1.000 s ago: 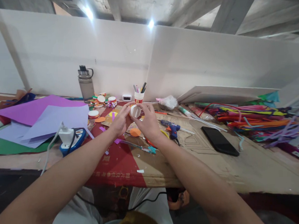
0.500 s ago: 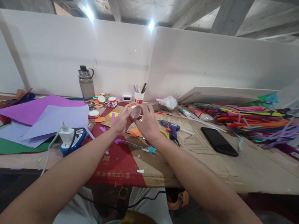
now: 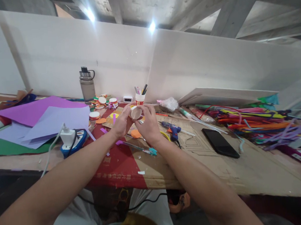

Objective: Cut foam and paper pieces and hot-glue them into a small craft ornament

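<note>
A small round white paper piece, like a short cup section (image 3: 136, 112), is held up between my two hands over the middle of the cardboard-covered table. My left hand (image 3: 123, 123) has its fingers curled around its left side. From the right, my right hand (image 3: 148, 123) pinches it with thumb and fingers. Below lie an orange paper disc (image 3: 136, 133) and a pen with a teal end (image 3: 153, 151). The blue glue gun (image 3: 174, 131) rests just right of my right hand.
Purple paper sheets (image 3: 56, 121) and a blue-white power socket (image 3: 74, 141) are at left. Behind stand a bottle (image 3: 87, 87) and a pen cup (image 3: 140, 99). White-topped round pieces (image 3: 94, 115) sit left of centre. A black phone (image 3: 220, 142) and colourful pipe cleaners (image 3: 250, 121) lie right.
The round piece has turned slightly, so its pale face shows more openly towards me. Both hands keep hold of it in nearly the same place.
</note>
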The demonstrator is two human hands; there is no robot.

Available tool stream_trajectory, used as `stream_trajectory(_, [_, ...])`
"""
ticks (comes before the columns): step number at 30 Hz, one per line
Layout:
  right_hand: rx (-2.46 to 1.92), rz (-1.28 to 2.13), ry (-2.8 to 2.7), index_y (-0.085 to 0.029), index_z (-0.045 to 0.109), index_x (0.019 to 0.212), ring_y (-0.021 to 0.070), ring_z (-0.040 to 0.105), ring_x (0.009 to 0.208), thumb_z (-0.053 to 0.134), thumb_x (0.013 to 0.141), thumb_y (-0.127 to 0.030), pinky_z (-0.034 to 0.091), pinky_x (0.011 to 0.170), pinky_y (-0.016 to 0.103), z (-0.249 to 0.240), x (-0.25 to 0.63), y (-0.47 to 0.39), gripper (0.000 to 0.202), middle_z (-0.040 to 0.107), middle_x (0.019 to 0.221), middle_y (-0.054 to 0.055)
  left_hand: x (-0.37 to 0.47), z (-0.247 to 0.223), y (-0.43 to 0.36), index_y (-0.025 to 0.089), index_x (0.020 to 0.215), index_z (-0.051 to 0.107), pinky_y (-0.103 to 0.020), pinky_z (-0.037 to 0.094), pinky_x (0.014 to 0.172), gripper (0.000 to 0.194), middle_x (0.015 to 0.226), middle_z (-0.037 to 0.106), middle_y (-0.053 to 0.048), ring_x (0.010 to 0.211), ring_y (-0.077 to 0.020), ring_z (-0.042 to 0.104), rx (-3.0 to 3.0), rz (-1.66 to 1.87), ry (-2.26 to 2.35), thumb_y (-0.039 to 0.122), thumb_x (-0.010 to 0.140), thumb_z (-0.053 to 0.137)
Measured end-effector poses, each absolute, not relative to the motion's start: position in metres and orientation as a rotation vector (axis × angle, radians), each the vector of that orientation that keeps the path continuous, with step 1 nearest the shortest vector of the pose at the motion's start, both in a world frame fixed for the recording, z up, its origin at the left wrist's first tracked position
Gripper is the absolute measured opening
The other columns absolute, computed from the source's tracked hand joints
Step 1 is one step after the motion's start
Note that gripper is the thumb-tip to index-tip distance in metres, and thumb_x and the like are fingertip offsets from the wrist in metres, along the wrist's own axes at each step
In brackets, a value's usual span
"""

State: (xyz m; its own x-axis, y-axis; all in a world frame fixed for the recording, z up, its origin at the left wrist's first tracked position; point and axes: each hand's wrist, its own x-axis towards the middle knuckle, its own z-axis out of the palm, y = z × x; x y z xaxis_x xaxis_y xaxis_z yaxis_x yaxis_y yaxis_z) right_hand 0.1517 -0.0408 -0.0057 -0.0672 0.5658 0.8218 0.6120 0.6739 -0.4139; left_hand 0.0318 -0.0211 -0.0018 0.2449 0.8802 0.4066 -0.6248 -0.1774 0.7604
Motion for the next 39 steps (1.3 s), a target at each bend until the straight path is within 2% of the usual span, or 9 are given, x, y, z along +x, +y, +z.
stream_trajectory(8, [-0.88,-0.073,-1.754,-0.019,0.057,0.119,0.0248,0.049,0.114,0.067,0.071,-0.009,0.044,0.101,0.042,-0.008,0.153,-0.037,0.05,0.053,0.118,0.012,0.028,-0.007,-0.016,0.022,0.119,0.061,-0.039,0.049,0.095,0.04,0.124,0.062,-0.008,0.112,-0.0228,0.059,1.156,1.338,0.311,0.045,0.088,0.055])
stream_trajectory(16, [-0.918,-0.049,-1.728,-0.021,0.058,0.118,0.0247,0.05,0.113,0.067,0.072,-0.008,0.046,0.1,0.042,-0.006,0.154,-0.038,0.049,0.053,0.119,0.011,0.028,-0.01,-0.012,0.021,0.114,0.063,-0.038,0.05,0.093,0.037,0.125,0.062,-0.008,0.112,-0.0231,0.059,1.183,1.321,0.277,0.046,0.089,0.054])
stream_trajectory(19, [-0.915,-0.043,-1.719,-0.02,0.058,0.119,0.0245,0.05,0.114,0.066,0.073,-0.009,0.047,0.099,0.041,-0.006,0.154,-0.038,0.048,0.052,0.119,0.011,0.028,-0.007,-0.014,0.021,0.118,0.061,-0.037,0.051,0.091,0.037,0.126,0.062,-0.008,0.112,-0.0231,0.059,1.198,1.299,0.281,0.039,0.086,0.059])
stream_trajectory(23, [-0.92,-0.02,-1.706,-0.02,0.058,0.119,0.0247,0.05,0.115,0.063,0.077,-0.012,0.05,0.095,0.041,-0.005,0.155,-0.038,0.043,0.052,0.121,0.012,0.028,-0.004,-0.018,0.021,0.122,0.058,-0.034,0.052,0.088,0.048,0.125,0.062,-0.007,0.108,-0.0222,0.061,1.234,1.285,0.317,0.019,0.075,0.066])
stream_trajectory(25, [-0.91,-0.019,-1.703,-0.019,0.058,0.12,0.0247,0.051,0.114,0.062,0.078,-0.014,0.049,0.096,0.041,-0.005,0.155,-0.038,0.042,0.052,0.12,0.013,0.028,-0.004,-0.018,0.021,0.122,0.058,-0.033,0.052,0.086,0.05,0.126,0.062,-0.008,0.108,-0.022,0.061,1.245,1.293,0.318,0.016,0.073,0.066])
stream_trajectory(29, [-0.892,-0.026,-1.705,-0.019,0.057,0.121,0.0248,0.051,0.115,0.061,0.078,-0.014,0.046,0.1,0.043,-0.003,0.156,-0.038,0.043,0.053,0.119,0.013,0.027,-0.004,-0.016,0.021,0.121,0.058,-0.033,0.051,0.087,0.046,0.127,0.061,-0.008,0.111,-0.0224,0.06,1.284,1.291,0.313,0.021,0.076,0.068])
stream_trajectory(35, [-0.902,0.008,-1.677,-0.017,0.056,0.118,0.0256,0.052,0.113,0.061,0.074,-0.015,0.049,0.097,0.044,-0.001,0.157,-0.038,0.044,0.053,0.118,0.014,0.023,-0.004,-0.011,0.019,0.125,0.059,-0.028,0.047,0.091,0.051,0.125,0.063,-0.008,0.114,-0.0213,0.058,1.403,1.296,0.376,0.027,0.077,0.073])
stream_trajectory(39, [-0.91,0.042,-1.67,-0.02,0.056,0.117,0.025,0.053,0.112,0.061,0.074,-0.015,0.051,0.094,0.043,0.0,0.158,-0.036,0.044,0.054,0.117,0.012,0.02,0.001,-0.012,0.02,0.126,0.059,-0.028,0.05,0.085,0.048,0.12,0.065,-0.008,0.107,-0.0203,0.061,1.355,1.218,0.372,0.03,0.08,0.068])
